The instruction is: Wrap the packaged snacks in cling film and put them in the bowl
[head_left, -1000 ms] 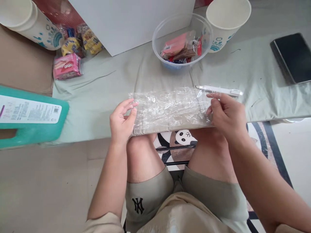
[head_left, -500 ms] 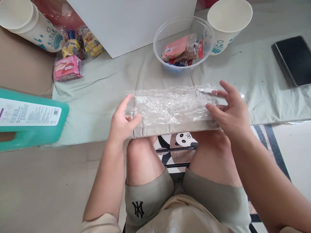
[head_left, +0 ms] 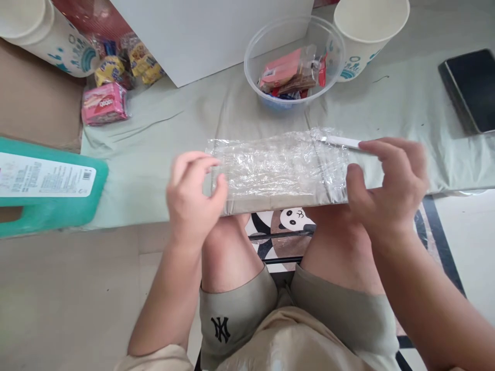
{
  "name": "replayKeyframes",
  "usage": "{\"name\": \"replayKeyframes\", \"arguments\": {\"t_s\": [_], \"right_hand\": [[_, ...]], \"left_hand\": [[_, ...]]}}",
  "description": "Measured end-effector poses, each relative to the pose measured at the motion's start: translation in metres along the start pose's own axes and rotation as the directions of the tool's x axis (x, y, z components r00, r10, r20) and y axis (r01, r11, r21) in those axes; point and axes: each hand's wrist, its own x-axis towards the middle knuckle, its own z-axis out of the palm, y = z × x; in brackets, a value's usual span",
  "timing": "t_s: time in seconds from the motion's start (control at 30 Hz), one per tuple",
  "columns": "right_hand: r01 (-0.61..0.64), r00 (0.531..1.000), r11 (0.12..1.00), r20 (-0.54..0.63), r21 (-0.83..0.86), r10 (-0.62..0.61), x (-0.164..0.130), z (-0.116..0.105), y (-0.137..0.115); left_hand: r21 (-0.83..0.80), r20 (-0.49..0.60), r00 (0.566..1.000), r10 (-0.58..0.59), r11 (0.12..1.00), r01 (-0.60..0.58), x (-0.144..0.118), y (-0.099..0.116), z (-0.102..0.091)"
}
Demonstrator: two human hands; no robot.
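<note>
A crinkled clear plastic bag (head_left: 270, 165) lies flat near the front edge of the cloth-covered table. At its left edge is my left hand (head_left: 193, 198), fingers bent and thumb apart, with nothing seen between them. My right hand (head_left: 394, 188), a little blurred, hovers by the bag's right end with thumb and forefinger spread. A slim white tool (head_left: 342, 142) with a grey tip lies across the bag's upper right corner. My right forefinger reaches its outer end; whether it touches is unclear.
Behind the bag stand a clear plastic bowl (head_left: 294, 98) of wrapped snacks and a paper cup (head_left: 363, 56). A black phone-like device (head_left: 474, 90) lies right. At left are a green jug (head_left: 77, 206), a pink snack pack (head_left: 104, 103) and stacked paper cups (head_left: 58, 46).
My right hand has drawn back to the right, uncovering more of the white tool. My left hand has come off the bag's left edge slightly, its fingers more bent.
</note>
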Motion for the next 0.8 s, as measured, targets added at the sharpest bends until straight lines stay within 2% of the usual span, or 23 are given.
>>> {"name": "replayKeyframes", "arguments": {"t_s": [0.03, 0.1, 0.17, 0.23, 0.33, 0.47, 0.57, 0.63, 0.7, 0.8], "right_hand": [[0.068, 0.996, 0.998, 0.061, 0.017, -0.069, -0.001, 0.002, -0.007], [0.158, 0.954, 0.987, 0.256, 0.022, -0.158, -0.006, 0.010, -0.018], [0.176, 0.887, 0.984, 0.437, -0.022, -0.149, -0.013, 0.020, -0.023], [0.196, 0.843, 0.978, 0.521, -0.068, -0.133, -0.020, 0.027, -0.021], [0.254, 0.813, 0.964, 0.559, -0.084, -0.165, -0.028, 0.027, -0.012], [0.312, 0.790, 0.947, 0.574, -0.076, -0.214, -0.032, 0.019, -0.003], [0.307, 0.787, 0.949, 0.581, -0.076, -0.208, -0.031, 0.014, 0.001], [0.282, 0.805, 0.955, 0.563, -0.087, -0.187, -0.030, 0.011, 0.002], [0.268, 0.826, 0.960, 0.533, -0.085, -0.183, -0.032, 0.010, -0.004], [0.348, 0.808, 0.937, 0.510, -0.011, -0.294, -0.042, 0.019, -0.027]], "left_hand": [[-0.044, 0.104, 0.989, 0.107, 0.994, -0.103, 0.002, 0.010, 0.003], [-0.098, 0.321, 0.912, 0.256, 0.967, -0.237, 0.007, 0.025, 0.014], [-0.050, 0.472, 0.848, 0.242, 0.968, -0.248, 0.013, 0.030, 0.028], [0.037, 0.543, 0.826, 0.151, 0.978, -0.204, 0.016, 0.024, 0.039], [0.114, 0.566, 0.821, 0.071, 0.980, -0.164, 0.016, 0.005, 0.045], [0.142, 0.586, 0.807, 0.072, 0.972, -0.190, 0.013, -0.012, 0.038], [0.153, 0.617, 0.784, 0.065, 0.968, -0.201, 0.007, -0.012, 0.027], [0.167, 0.632, 0.774, 0.038, 0.968, -0.185, -0.001, -0.010, 0.018], [0.194, 0.630, 0.777, -0.026, 0.973, -0.125, -0.015, -0.006, 0.009], [0.241, 0.581, 0.797, -0.168, 0.970, 0.029, -0.040, 0.004, 0.000]]}}
